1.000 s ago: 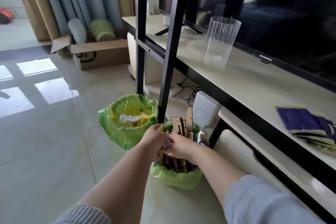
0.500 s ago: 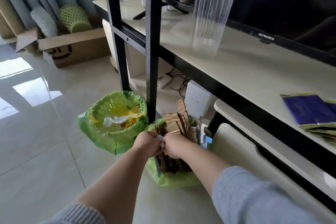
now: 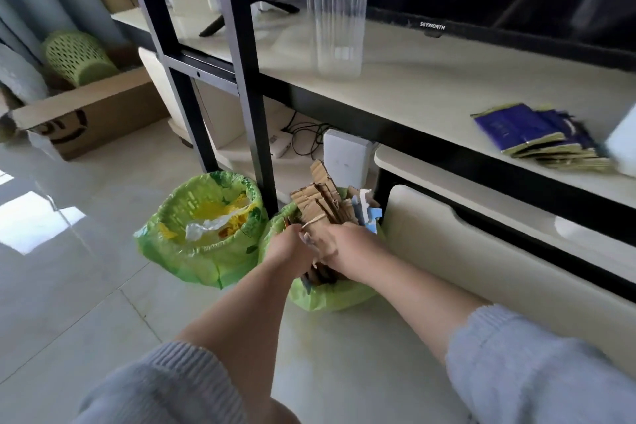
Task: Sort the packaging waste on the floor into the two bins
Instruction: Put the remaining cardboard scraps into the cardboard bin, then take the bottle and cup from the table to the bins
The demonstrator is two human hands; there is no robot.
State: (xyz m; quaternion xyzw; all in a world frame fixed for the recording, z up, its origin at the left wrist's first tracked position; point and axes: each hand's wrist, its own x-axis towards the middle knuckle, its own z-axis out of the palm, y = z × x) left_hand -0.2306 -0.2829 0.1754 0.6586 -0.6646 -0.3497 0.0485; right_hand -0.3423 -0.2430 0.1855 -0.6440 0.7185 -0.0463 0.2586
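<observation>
- My left hand (image 3: 292, 248) and right hand (image 3: 347, 248) both grip the cardboard (image 3: 320, 206) in the right bin (image 3: 330, 296).
- I should push it down evenly, so the bin does not tip.

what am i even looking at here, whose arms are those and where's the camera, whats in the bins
There is no machine here. A person wears a wide-angle camera on the head, so you look forward and down along their own arms, which come in from the bottom of the picture in grey sleeves.

Two bins lined with green bags stand on the tiled floor beside a black frame. The left bin holds plastic wrapping, white and yellow. The right bin is stuffed with cardboard strips standing on end.

Both hands are at the right bin. The left hand and the right hand are curled around the cardboard there, apparently pressing or settling it in; the exact grip is hard to see.

Above, on the pale shelf, stand a clear ribbed vase, a television and some blue packets.
</observation>
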